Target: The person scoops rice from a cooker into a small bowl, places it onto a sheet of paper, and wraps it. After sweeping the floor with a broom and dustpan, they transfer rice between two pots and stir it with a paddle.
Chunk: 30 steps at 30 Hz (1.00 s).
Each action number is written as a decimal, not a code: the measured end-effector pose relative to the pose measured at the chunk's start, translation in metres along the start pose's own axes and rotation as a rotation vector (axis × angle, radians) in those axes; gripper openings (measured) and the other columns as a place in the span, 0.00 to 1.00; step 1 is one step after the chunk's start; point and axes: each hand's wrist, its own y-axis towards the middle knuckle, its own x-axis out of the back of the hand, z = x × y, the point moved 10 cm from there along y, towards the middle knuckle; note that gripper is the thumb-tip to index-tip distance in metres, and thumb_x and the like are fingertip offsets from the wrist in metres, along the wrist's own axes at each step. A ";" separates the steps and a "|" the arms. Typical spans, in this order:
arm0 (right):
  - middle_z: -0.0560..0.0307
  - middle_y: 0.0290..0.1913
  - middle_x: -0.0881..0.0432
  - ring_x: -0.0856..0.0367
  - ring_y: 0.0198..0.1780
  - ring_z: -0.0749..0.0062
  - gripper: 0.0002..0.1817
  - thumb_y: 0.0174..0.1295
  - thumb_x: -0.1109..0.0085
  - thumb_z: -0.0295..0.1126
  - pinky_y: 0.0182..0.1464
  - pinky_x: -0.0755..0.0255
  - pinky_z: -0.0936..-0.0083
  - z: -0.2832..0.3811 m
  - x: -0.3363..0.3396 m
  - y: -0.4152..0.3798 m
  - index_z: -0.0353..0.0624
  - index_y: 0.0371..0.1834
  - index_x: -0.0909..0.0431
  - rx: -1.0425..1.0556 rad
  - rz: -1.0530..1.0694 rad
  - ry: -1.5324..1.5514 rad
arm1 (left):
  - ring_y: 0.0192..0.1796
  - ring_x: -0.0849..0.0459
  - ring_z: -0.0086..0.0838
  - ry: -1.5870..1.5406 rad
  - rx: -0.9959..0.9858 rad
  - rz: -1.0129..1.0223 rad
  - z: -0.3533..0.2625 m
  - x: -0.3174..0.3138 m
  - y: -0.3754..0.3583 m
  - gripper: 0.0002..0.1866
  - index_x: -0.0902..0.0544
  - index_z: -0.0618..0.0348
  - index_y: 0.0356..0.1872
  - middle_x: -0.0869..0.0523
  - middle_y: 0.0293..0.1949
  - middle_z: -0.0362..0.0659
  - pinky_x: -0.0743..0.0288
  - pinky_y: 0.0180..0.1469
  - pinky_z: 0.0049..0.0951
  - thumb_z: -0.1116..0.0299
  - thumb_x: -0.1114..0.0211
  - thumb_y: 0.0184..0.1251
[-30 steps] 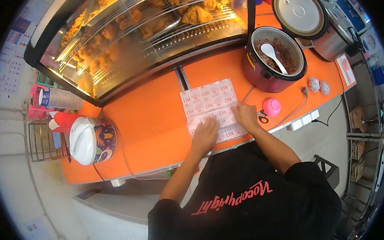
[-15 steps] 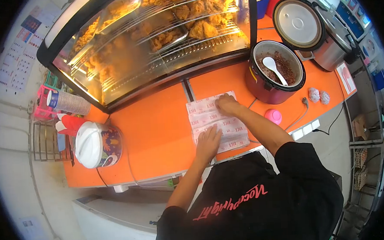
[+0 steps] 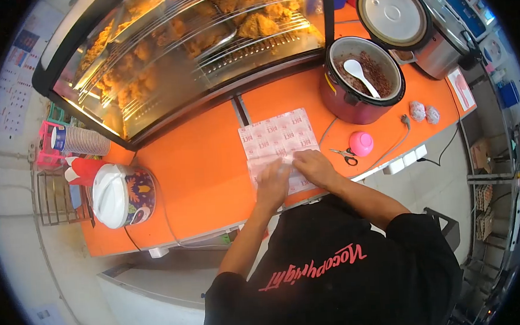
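Pink-and-white wrapping paper (image 3: 277, 132) printed with the word RICE lies at the front of the orange counter, with a raised fold across its lower half. My left hand (image 3: 273, 182), slightly blurred, is at this fold with its fingers bent onto the paper. Close beside it, my right hand (image 3: 314, 168) has its fingers closed on the same fold. What lies under the fold is hidden by my hands. A pink bowl (image 3: 361, 143) and a pair of scissors (image 3: 348, 156) are to the right of the paper.
Beyond the paper stands an open rice cooker (image 3: 360, 107) with dark rice and a white rice paddle (image 3: 361, 78). A glass display case (image 3: 167, 67) of fried chicken fills the back. Stacked paper cups (image 3: 82, 141) and a lidded tub (image 3: 112, 197) are left; two wrapped bundles (image 3: 424, 112) are right.
My right hand has come down from the paper's upper edge to the fold beside my left hand. More of the upper sheet shows. The scissors are now visible as the view has shifted.
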 end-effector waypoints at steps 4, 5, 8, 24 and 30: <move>0.51 0.53 0.16 0.15 0.52 0.56 0.10 0.58 0.39 0.29 0.51 0.20 0.63 0.000 0.002 -0.012 0.43 0.43 0.19 -0.038 -0.018 0.027 | 0.70 0.28 0.43 0.168 0.006 -0.158 0.005 0.038 0.017 0.33 0.23 0.54 0.68 0.23 0.68 0.52 0.42 0.72 0.52 0.64 0.25 0.59; 0.51 0.55 0.16 0.15 0.54 0.56 0.11 0.59 0.39 0.29 0.53 0.19 0.64 0.000 0.000 -0.015 0.43 0.46 0.19 -0.046 0.003 0.038 | 0.67 0.25 0.44 0.062 -0.027 -0.042 0.016 0.022 0.014 0.32 0.22 0.56 0.67 0.21 0.65 0.54 0.37 0.70 0.50 0.64 0.24 0.59; 0.50 0.58 0.16 0.16 0.58 0.54 0.16 0.61 0.39 0.28 0.56 0.19 0.64 -0.002 -0.008 -0.027 0.41 0.52 0.18 -0.104 0.013 0.110 | 0.60 0.19 0.45 -0.075 -0.048 0.019 0.026 -0.004 -0.005 0.30 0.20 0.62 0.64 0.16 0.58 0.55 0.29 0.64 0.46 0.66 0.24 0.59; 0.45 0.42 0.14 0.18 0.54 0.48 0.09 0.61 0.36 0.28 0.55 0.20 0.57 -0.079 -0.058 -0.009 0.37 0.42 0.17 -0.719 0.473 0.178 | 0.44 0.16 0.51 -0.462 0.580 0.231 0.106 -0.035 0.000 0.15 0.16 0.62 0.50 0.14 0.40 0.56 0.21 0.50 0.44 0.74 0.29 0.63; 0.45 0.50 0.20 0.19 0.55 0.48 0.12 0.60 0.40 0.24 0.55 0.20 0.57 -0.063 -0.066 0.010 0.35 0.47 0.21 -0.329 0.406 -0.001 | 0.46 0.18 0.54 -0.224 0.151 0.178 0.088 -0.035 0.012 0.14 0.18 0.64 0.45 0.19 0.44 0.56 0.22 0.47 0.47 0.74 0.29 0.59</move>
